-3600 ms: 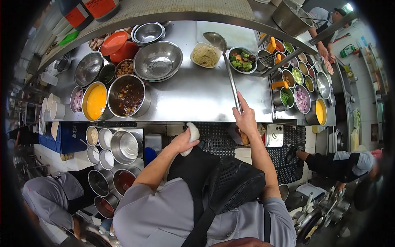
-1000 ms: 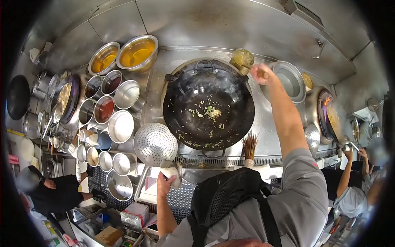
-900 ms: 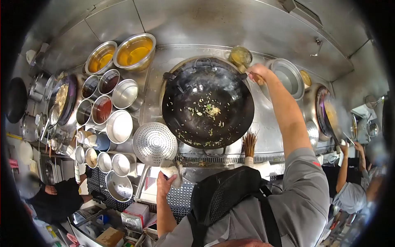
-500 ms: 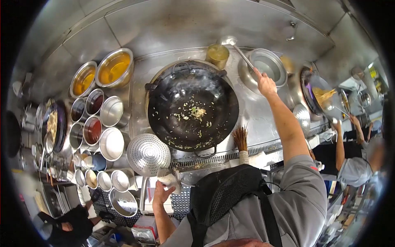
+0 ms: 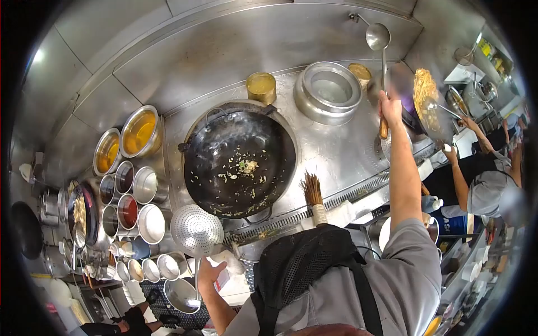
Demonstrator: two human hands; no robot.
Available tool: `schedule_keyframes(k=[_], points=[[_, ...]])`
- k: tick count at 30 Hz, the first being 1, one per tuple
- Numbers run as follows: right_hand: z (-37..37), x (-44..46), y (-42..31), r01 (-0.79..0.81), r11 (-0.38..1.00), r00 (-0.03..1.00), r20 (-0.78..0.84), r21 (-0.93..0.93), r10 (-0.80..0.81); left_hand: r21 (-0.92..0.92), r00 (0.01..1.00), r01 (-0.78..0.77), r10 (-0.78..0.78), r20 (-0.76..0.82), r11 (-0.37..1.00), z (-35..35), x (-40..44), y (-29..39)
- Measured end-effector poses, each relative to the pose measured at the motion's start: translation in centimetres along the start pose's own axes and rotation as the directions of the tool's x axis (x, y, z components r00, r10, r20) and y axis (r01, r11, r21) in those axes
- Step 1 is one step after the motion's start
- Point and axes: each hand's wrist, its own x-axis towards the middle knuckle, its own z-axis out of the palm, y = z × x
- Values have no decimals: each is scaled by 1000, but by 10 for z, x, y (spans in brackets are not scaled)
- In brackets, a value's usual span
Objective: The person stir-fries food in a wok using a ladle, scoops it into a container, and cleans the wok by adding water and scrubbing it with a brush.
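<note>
A metal ladle with a wooden handle is in my right hand, its bowl raised near the back wall at the upper right. My left hand is closed on a pale cloth at the stove's front edge, beside the handle of a perforated strainer. Chopped pale and green bits lie in the large black wok at centre left. Behind the wok stands a tin of yellowish contents. A lidless metal pot holds clear liquid.
A bristle brush stands at the front edge. Metal bowls of yellow liquid and several sauce containers are on the left. At the right, another person holds a wok with noodles, tilted up.
My right hand has moved right with the ladle, away from the tin and past the pot. The view has turned right. The co-worker's noodles are higher in their wok.
</note>
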Motion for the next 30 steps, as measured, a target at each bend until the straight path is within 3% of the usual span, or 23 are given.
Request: schedule_keyframes(k=[1,3,9,12,14,19,24,27,29,30], points=[[-9,3,-10,1,1000,1000,-9,4,-1,36,999,20,-18,-38,999,2,5,-1],[-19,4,-42,-53,973,997,-59,-226,41,2,996,-14,14,-89,1000,8,6,1],[-41,10,-36,-21,999,998,50,-26,23,6,988,-51,52,-146,999,10,-18,46],[-49,25,-13,-73,995,997,-6,-61,73,43,983,-27,34,-179,999,14,-27,60],[-59,35,0,-59,971,996,-74,-233,43,57,973,-54,65,-221,997,17,-33,63],[-96,13,-10,-50,975,999,0,-216,51,128,911,-153,190,-366,980,28,-35,70],[-119,35,13,88,927,984,-110,-366,-137,154,899,-184,229,-374,971,32,-44,108],[-130,40,17,52,887,984,-128,-458,-124,150,889,-220,261,-376,964,37,-40,116],[-131,45,26,251,764,928,-77,-594,-364,170,882,-226,276,-381,959,45,-34,114],[-133,43,32,254,764,928,-74,-593,-365,176,875,-241,293,-386,954,48,-33,111]])
